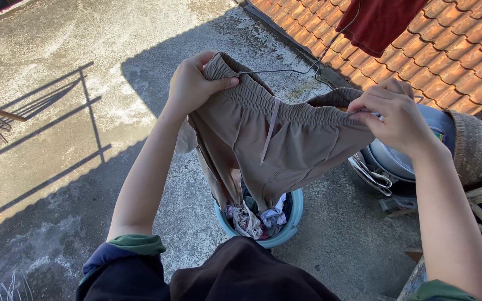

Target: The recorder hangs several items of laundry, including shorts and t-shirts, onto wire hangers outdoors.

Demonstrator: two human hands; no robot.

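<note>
Sunlit concrete rooftop (57,111) below me, clay roof tiles (453,50) off past the right hand, and I've got a pair of tan shorts (274,139) stretched out between both grips. My left hand (193,83) is closed on the elastic waistband at its left end, thumb over the front, fingers tucked behind; my right hand (391,114) pinches the waistband's other end, fingertips bunched tight on the fabric edge. A thin wire hanger (285,71) runs just behind the waistband, between the two grips, its hook rising toward a red garment (380,19) hanging above the right grip. Directly under the shorts sits a blue bucket (294,220) full of mixed laundry, the shorts' legs trailing down to it. To do this well, I'd judge the waistband wants even tension from both ends so it sits flat along the wire rather than sagging in the middle. Both forearms are raised and angled inward, wrists bent slightly, elbows low and wide. A woven basket (475,147) stands beyond the right grip.
</note>
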